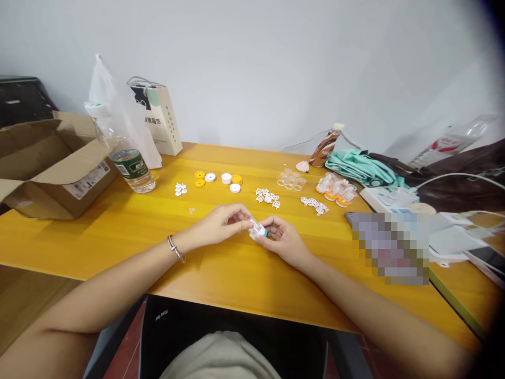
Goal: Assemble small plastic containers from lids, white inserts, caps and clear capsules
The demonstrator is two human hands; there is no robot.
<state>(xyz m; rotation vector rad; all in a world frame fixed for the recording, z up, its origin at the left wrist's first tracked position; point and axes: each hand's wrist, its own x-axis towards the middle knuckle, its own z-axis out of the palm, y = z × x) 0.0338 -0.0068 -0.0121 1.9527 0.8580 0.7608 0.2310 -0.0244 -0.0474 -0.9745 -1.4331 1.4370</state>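
Note:
Between my two hands is a small clear plastic case with a teal and white end [258, 230], held a little above the table. My left hand [232, 221] pinches its clear side with thumb and fingers. The teal end lies in the closed fingers of my right hand [282, 239]. Just beyond my hands lie white wheel-shaped plastic pieces [268, 198] and more white lattice pieces [314, 205]. Farther left are yellow and white round discs [200, 179], small white pegged pieces [181, 189] and tiny clear bits [191, 210].
Clear rings [291, 180] and clear cases with orange ends [336, 189] sit at back right, near a brown bottle [326, 146] and teal cloth [363, 166]. A phone [389, 247] and power strip [389, 202] are right. Left stand a water bottle [132, 166] and cardboard box [59, 173].

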